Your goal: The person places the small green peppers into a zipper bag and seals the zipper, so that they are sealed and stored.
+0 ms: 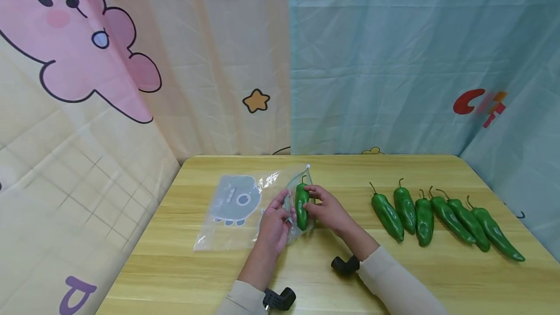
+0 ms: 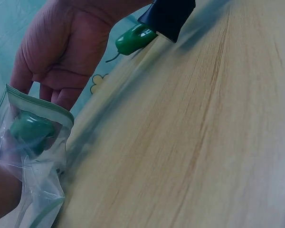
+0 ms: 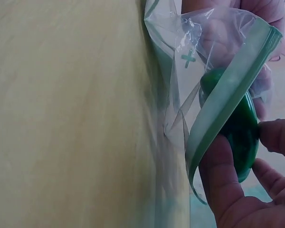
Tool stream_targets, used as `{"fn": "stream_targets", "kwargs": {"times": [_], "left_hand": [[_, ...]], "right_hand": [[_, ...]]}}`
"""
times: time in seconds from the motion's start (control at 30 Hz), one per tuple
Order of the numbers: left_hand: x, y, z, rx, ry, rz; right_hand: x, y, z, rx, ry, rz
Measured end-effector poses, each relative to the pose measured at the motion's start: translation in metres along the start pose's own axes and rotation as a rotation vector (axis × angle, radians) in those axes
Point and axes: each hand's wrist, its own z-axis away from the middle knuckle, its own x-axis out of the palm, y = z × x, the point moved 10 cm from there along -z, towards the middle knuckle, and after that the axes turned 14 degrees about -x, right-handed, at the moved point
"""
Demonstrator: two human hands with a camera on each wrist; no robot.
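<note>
A clear zip bag (image 1: 238,201) with a grey cartoon print lies flat on the table, its mouth raised at the right end. My left hand (image 1: 274,225) holds the bag by that mouth, fingers curled at its edge. In my right hand (image 1: 329,210), a green chili pepper (image 1: 301,205) is pinched between thumb and fingers, stem pointing away. From the right wrist view, the pepper (image 3: 244,137) is partly inside the bag's green-edged opening (image 3: 232,95), and some right-hand fingers (image 3: 221,166) reach in with it. Plastic covers part of the left hand there.
Several more green chili peppers (image 1: 424,222) lie in a loose row on the right side of the wooden table (image 1: 175,276). Printed curtains (image 1: 227,62) hang behind and beside it. A black wrist camera (image 1: 280,299) sits on the left wrist, another (image 1: 345,265) on the right.
</note>
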Motion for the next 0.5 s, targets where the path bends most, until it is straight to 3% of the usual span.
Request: {"fn": "stream_targets", "kwargs": {"times": [0.5], "left_hand": [[0.001,0.003,0.002,-0.007,-0.032,0.002]], "right_hand": [[0.012,0.007,0.001,0.026,-0.099,-0.008]]}}
